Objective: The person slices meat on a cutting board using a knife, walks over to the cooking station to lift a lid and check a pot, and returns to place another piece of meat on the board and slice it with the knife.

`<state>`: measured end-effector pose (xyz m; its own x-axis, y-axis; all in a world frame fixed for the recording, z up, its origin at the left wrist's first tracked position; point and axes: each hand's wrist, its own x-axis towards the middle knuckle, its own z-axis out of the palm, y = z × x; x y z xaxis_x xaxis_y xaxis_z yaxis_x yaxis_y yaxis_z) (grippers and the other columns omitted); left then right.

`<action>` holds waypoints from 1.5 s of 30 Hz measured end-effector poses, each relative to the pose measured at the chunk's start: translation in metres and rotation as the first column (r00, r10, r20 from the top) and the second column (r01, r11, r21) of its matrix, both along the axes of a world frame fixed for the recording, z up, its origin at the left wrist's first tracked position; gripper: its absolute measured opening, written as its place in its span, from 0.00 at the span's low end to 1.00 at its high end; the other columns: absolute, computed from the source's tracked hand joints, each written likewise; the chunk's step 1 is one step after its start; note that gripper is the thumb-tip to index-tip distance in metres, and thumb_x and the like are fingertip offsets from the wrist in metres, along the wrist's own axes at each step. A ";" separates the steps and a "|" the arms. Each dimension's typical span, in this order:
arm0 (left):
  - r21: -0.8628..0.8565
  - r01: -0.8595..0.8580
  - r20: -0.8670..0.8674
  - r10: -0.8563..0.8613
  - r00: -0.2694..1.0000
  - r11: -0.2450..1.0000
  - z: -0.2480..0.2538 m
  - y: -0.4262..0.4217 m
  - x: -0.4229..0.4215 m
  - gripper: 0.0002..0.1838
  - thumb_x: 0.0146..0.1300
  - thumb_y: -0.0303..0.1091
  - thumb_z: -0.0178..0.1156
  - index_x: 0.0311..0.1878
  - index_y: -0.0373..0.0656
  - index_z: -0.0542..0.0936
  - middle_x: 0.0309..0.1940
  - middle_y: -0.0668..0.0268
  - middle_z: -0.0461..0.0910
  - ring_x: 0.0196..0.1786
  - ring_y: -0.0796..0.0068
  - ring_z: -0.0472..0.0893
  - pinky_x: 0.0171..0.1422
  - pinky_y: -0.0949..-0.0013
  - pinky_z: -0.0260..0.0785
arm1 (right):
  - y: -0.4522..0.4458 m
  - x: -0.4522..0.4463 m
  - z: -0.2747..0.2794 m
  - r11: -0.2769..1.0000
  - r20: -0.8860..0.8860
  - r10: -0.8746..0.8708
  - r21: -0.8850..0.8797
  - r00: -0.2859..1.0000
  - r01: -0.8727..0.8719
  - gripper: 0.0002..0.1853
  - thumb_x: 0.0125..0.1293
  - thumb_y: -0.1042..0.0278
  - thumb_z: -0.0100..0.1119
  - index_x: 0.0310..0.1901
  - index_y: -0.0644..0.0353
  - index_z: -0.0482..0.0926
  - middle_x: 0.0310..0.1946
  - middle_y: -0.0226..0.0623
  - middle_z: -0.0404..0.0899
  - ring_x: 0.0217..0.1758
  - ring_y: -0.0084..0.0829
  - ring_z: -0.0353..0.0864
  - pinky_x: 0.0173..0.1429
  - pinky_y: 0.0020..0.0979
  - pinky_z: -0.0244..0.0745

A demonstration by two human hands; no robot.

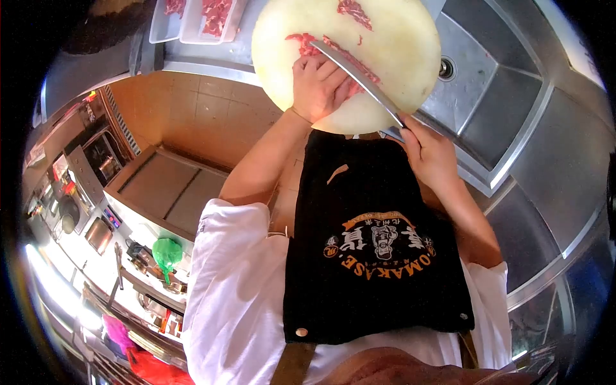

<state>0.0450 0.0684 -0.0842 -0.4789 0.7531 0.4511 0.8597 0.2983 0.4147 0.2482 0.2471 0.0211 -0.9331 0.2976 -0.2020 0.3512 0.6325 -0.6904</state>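
- From where I stand, the raw red meat (355, 88) sits near the lower middle of the round cutting board (410, 48), at the top centre of the frame, partly hidden by fingers and steel.
- The left hand (314, 91) lies over it with bent fingers, pressing down; I can't tell whether they close around it.
- The right hand (433, 154) is clamped on the handle of the long kitchen knife (359, 76), its blade slanting up and left across the meat.
- The two hands are apart, yet the edge runs just beside the left fingertips. I'd call that the chief danger: a slipping blade, or a fingertip left straight, could mean a cut.
- Wet, soft meat might slide under the press and spoil the slice.
- The board seems to reach past the near rim of the steel tabletop (245, 40) and over part of the sink (471, 96) at upper right; hard pressure on that side could tip it.
- A loose slice (354, 14) near the board's far edge could be knocked off; plastic tubs (184, 33) of cut meat stand at upper left.
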 end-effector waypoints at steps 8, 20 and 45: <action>0.026 -0.018 -0.031 0.019 0.999 0.999 0.001 0.004 -0.001 0.16 0.48 0.31 0.71 0.43 0.52 0.86 0.45 0.77 0.84 0.48 0.68 0.78 0.52 0.60 0.63 | -0.008 -0.047 -0.014 1.000 0.062 0.024 -0.021 0.998 -0.022 0.17 0.77 0.56 0.55 0.62 0.47 0.81 0.44 0.47 0.87 0.45 0.52 0.87 0.47 0.49 0.81; 0.065 -0.019 0.034 0.017 0.999 0.998 -0.005 0.003 -0.003 0.12 0.50 0.32 0.71 0.41 0.53 0.87 0.43 0.76 0.85 0.46 0.69 0.80 0.56 0.61 0.61 | -0.005 -0.094 -0.064 0.999 0.045 0.015 -0.040 0.999 -0.013 0.19 0.77 0.48 0.50 0.62 0.42 0.82 0.43 0.46 0.87 0.47 0.53 0.86 0.50 0.50 0.81; 0.035 -0.015 0.065 0.013 0.998 0.999 -0.001 0.003 -0.003 0.11 0.52 0.30 0.71 0.40 0.50 0.86 0.41 0.73 0.84 0.47 0.67 0.80 0.56 0.60 0.63 | 0.010 -0.007 0.004 0.990 0.221 0.012 -0.140 0.975 0.019 0.19 0.76 0.58 0.58 0.65 0.46 0.80 0.45 0.52 0.86 0.45 0.56 0.86 0.47 0.50 0.81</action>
